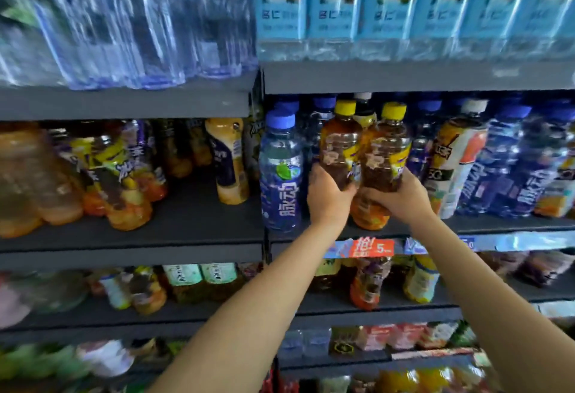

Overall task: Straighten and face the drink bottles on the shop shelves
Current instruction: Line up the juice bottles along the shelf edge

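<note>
Two brown tea bottles with yellow caps stand side by side on the middle right shelf (513, 224). My left hand (328, 198) grips the left tea bottle (340, 140) low on its body. My right hand (396, 195) grips the right tea bottle (387, 146) the same way. Both bottles are upright, touching each other, and their lower parts are hidden by my fingers. A blue-capped clear bottle with a blue label (280, 171) stands just left of my left hand.
Blue bottles (510, 159) and a white and orange bottle (457, 156) fill the shelf to the right. The left bay holds tilted orange and tea bottles (124, 181) and a yellow bottle (228, 159). Water packs (124, 19) sit above. A red price tag (370, 248) hangs on the shelf edge.
</note>
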Available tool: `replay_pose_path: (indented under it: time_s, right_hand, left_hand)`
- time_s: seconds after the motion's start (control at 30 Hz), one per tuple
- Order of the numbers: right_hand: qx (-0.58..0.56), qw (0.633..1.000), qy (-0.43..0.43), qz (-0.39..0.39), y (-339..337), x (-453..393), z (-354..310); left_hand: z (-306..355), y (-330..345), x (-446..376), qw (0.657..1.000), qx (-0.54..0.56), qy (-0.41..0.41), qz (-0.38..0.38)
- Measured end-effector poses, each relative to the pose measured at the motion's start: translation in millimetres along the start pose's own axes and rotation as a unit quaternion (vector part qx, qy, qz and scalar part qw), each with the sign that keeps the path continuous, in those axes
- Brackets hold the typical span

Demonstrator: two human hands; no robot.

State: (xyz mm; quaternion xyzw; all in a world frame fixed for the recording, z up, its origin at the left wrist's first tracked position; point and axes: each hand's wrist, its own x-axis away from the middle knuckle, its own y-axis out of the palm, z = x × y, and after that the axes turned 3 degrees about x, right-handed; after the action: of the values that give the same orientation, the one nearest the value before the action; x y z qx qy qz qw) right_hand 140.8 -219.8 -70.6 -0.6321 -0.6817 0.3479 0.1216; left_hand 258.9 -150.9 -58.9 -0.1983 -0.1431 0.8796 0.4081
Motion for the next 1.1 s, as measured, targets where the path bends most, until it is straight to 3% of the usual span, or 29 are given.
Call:
replay_pose_path:
  time_s: [0.1,0.2,0.33,0.5,0.77,0.9,1.1]
  right_hand:
    - [0.001,0.999,-0.035,0.021,-8,18,2]
    - [-0.008,0.996,-0.085,0.023,-19,44,-5]
    - [-0.028,0.986,-0.161,-0.040,-21,82,-47]
    - [-0.091,0.960,-0.232,-0.128,23,122,-115]
    - [-0.088,0.964,-0.223,-0.115,149,130,-186]
    - [-0.054,0.981,-0.169,-0.083,194,112,-215]
    - [-0.010,0.991,-0.089,-0.103,235,85,-249]
  left_hand:
    - [-7,-12,11,0.999,0.021,0.016,0.018]
    - [-22,-43,43,0.993,0.059,0.099,-0.006]
    - [-43,-109,79,0.979,0.060,0.194,-0.015]
    - [-77,-204,91,0.969,-0.003,0.247,0.033]
    - [-135,-305,73,0.977,-0.097,0.162,0.103]
    - [-150,-320,52,0.980,-0.112,0.126,0.105]
    - [-160,-316,27,0.983,-0.072,0.098,0.135]
